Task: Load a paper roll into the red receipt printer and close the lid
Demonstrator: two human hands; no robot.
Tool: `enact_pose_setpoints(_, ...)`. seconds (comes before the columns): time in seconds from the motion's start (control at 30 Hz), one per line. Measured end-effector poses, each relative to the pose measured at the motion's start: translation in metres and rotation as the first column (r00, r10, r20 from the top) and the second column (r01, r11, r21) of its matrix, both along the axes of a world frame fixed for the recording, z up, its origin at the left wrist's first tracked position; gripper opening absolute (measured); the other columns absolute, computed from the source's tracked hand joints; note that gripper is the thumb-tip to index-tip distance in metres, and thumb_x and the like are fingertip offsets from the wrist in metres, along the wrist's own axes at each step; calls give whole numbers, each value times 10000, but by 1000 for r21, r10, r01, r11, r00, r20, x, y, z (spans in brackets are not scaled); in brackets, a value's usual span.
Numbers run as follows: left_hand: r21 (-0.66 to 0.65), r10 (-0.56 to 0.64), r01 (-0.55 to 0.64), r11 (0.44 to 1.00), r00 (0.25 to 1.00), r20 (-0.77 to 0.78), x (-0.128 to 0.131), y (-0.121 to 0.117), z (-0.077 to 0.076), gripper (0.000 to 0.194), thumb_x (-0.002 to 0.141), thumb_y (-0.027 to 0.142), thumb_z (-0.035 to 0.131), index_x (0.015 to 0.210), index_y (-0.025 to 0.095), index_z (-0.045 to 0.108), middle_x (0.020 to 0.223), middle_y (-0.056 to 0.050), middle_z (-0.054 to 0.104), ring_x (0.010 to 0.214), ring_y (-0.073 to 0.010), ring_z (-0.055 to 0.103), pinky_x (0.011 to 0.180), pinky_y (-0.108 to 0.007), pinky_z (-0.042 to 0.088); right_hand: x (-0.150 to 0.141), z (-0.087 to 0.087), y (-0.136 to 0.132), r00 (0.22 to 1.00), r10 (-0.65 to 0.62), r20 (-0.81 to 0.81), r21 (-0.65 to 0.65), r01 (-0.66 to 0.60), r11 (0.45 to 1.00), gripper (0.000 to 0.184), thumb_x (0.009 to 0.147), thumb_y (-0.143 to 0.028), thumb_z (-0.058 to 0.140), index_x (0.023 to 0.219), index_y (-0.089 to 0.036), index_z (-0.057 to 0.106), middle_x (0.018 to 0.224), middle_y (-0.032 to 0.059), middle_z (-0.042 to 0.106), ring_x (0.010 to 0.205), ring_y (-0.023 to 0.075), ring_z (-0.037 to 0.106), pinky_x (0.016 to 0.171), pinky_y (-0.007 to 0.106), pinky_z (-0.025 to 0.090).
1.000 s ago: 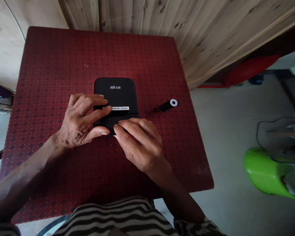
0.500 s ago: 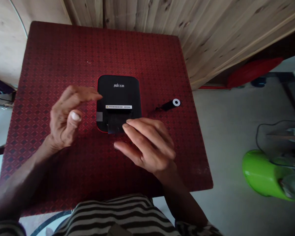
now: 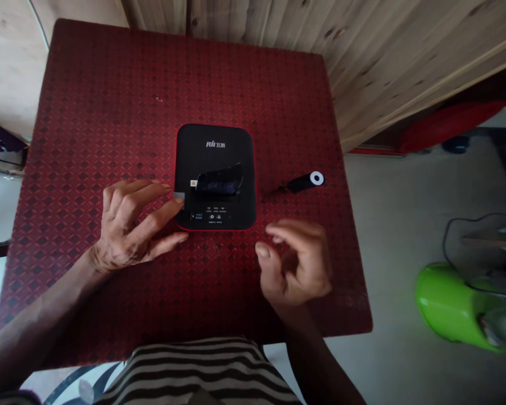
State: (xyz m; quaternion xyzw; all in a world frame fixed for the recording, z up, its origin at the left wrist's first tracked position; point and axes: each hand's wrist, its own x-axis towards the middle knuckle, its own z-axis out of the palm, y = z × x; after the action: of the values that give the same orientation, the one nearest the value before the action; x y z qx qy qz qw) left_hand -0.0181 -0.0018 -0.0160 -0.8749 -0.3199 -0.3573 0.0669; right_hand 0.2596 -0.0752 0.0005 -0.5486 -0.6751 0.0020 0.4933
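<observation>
A flat black device (image 3: 215,157) with rounded corners, a thin red edge and a FEIE logo lies on the table. Across its middle, a glossy dark film flap (image 3: 219,181) is folded up, partly covering a white warning label (image 3: 193,183). Small printed symbols show below the flap. My left hand (image 3: 137,225) has its fingers apart, the index fingertip touching a small grey sticker (image 3: 179,197) at the device's lower left edge. To the right of the device, my right hand (image 3: 297,261) is raised, fingers bent, thumb and index apart, nothing between them.
A dark roll-like object (image 3: 301,183) with a white ring end lies right of the device. The table (image 3: 109,112) has a red patterned cover. Wooden planks (image 3: 253,22) stand behind it. A green bucket (image 3: 447,298) and cables are on the floor at right.
My right hand has let go of the dark flap and moved right. The flap now stands folded upward, baring the printed symbols. My left hand has come down onto the grey sticker.
</observation>
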Motion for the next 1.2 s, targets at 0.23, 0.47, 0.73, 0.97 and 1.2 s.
enact_pose_setpoints(0.23,-3,-23,23,1000,1000,-4,-2,0,-2,539,893,503,893,1369,348,694,1320,-97,757,1178,-337,750,966,-516,591,-12,39,57,974,220,59,-190,-205,960,701,992,-377,776,1618,-279,479,1489,145,717,1343,371,652,1074,566,591)
enact_pose_setpoints(0.47,54,-28,26,998,999,26,1,2,2,525,869,505,925,1322,343,715,1340,-75,769,1174,-319,762,939,-508,594,-10,27,47,994,105,-37,-183,-110,977,431,1046,-330,677,1470,-280,623,1271,114,790,1169,325,735,982,554,630)
enact_pose_setpoints(0.73,-28,-16,16,999,999,30,4,1,8,498,922,483,886,1313,236,701,1277,-129,743,1209,-327,716,976,-527,605,-16,23,51,984,180,-9,-213,-178,961,605,1051,-323,684,1620,-257,490,1348,151,763,1292,369,719,1063,625,619)
enact_pose_setpoints(0.97,-72,38,-33,997,996,75,3,1,-1,488,894,592,879,1274,349,694,1306,-91,727,1231,-342,683,983,-553,576,-19,35,55,985,166,38,-151,-159,976,487,1063,-274,678,1531,-272,546,1426,149,724,1331,360,713,1117,601,608)
enact_pose_setpoints(1.2,-54,16,-10,998,993,113,6,-3,-7,572,878,564,892,1342,304,680,1272,-130,718,1197,-350,697,969,-558,611,-19,43,57,987,139,81,-3,-139,990,370,1082,-275,646,1452,-295,642,1309,76,805,1290,328,735,1094,585,621)
